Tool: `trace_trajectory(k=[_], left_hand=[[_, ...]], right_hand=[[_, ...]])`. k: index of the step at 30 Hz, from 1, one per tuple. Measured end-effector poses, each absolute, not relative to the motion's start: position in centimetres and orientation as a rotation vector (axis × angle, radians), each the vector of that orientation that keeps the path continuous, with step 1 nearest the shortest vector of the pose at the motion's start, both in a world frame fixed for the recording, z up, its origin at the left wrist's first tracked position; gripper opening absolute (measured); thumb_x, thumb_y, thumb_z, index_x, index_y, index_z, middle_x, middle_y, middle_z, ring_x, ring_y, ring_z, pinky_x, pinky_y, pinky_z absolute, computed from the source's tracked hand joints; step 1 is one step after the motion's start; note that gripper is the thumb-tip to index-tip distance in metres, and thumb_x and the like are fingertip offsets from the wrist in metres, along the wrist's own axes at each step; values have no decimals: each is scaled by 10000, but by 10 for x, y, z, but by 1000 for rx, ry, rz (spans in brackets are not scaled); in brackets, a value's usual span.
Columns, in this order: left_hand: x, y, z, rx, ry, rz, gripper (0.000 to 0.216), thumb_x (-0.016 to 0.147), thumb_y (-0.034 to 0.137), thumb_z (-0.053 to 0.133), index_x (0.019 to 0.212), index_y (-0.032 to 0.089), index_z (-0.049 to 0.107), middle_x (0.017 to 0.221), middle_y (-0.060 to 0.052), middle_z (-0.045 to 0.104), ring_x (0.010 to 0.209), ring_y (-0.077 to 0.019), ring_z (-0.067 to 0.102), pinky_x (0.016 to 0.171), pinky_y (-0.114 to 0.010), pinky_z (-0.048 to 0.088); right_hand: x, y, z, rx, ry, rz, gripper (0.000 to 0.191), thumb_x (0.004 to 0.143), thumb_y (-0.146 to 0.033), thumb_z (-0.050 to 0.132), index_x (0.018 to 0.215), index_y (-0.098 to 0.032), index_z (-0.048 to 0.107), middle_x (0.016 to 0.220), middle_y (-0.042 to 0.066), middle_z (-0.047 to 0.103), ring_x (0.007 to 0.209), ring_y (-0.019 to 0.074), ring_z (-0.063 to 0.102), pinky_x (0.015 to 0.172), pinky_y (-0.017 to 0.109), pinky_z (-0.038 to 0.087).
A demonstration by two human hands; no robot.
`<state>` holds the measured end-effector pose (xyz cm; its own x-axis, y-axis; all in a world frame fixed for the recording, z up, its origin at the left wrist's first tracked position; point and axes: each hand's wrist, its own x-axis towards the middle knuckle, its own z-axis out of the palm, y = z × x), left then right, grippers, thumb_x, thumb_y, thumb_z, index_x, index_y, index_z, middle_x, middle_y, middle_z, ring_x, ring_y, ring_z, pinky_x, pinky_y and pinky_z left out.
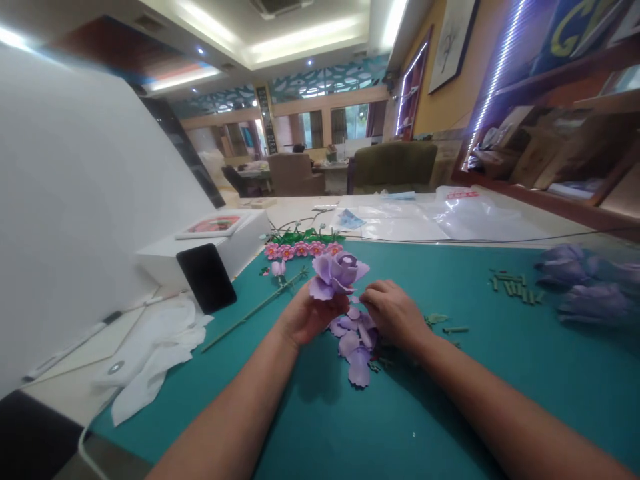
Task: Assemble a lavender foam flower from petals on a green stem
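Note:
In my left hand [309, 313] is a purple artificial rose [336, 275], held upright above the mat with its bloom open. The fingers close around its underside, which is mostly hidden. Just right of the bloom, my right hand [393, 308] is closed in a pinch; what lies between its fingertips cannot be made out. Below and between both hands lie loose purple petals [359, 365] in a heap. A long green stem [250, 311] rests left of my left hand. Small green pieces [455, 329] lie beside my right wrist.
A green mat [320, 413] covers the table. Pink flowers [301, 249] and a pale bud [278, 268] lie at its back. Purple blooms [595, 303] and green tube pieces [515, 287] are at right. A black phone [207, 277] leans on a white box [245, 240]; plastic bags [470, 217] lie behind.

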<state>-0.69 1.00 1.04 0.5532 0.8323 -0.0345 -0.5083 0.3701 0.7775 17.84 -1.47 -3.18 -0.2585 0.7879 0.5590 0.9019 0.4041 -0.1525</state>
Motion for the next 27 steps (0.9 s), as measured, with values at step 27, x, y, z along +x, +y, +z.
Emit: trace_trajectory(k=[27], left_hand=[[-17, 24, 3, 742, 346, 881, 95, 749, 148, 608, 761, 107, 693, 848, -61, 735, 684, -135, 660, 705, -273, 523]], right_hand=[[166, -63, 49, -1015, -1719, 80, 60, 835, -177, 596, 789, -211, 617, 817, 23, 573, 771, 151, 557, 648, 264, 456]])
